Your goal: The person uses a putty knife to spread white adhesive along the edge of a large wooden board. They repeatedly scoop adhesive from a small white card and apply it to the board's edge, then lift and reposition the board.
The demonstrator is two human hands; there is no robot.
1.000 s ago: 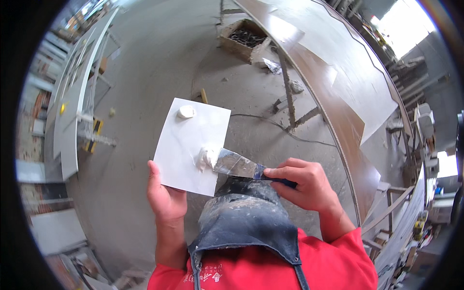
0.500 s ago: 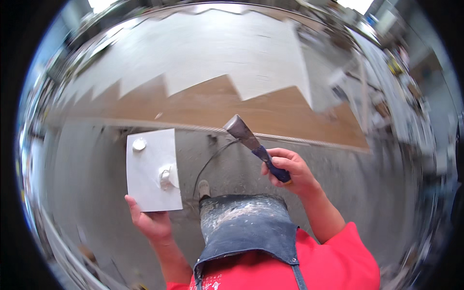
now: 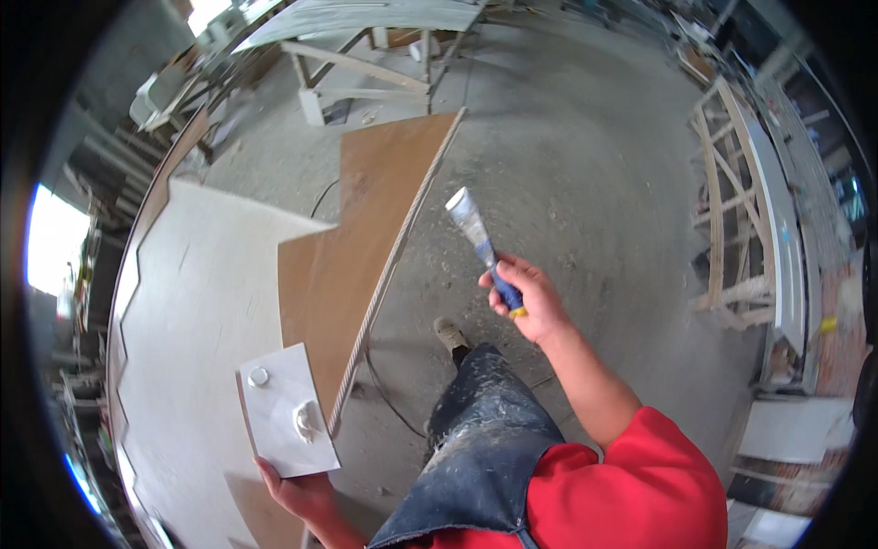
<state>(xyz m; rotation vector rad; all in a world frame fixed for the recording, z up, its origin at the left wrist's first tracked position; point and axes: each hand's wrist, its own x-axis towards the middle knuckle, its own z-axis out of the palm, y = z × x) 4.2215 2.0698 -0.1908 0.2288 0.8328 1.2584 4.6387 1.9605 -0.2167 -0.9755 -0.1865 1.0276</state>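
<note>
In my right hand (image 3: 529,297), fingers wrapped round its blue handle, is a putty knife (image 3: 474,224) with the metal blade pointing up and left. My left hand (image 3: 297,494) grips the lower edge of a flat white board (image 3: 283,430). On that board rest a small round white cap (image 3: 259,376) and a lump of white paste (image 3: 304,422). Just beyond and to the left of the board lies a large panel (image 3: 192,293), white in the middle, with a brown stepped border (image 3: 366,210) and a rope-like edge (image 3: 402,240).
A wooden trestle table (image 3: 366,73) stands at the far end. On the right, a timber frame (image 3: 727,210) leans by a long white piece (image 3: 777,238). A dark cable (image 3: 389,398) runs over the dusty grey floor (image 3: 585,174). White sheets (image 3: 796,430) lie at lower right.
My view and body have turned right, so the panel now stretches along my left instead of ahead. Both hands keep hold of the putty knife and the white board.
</note>
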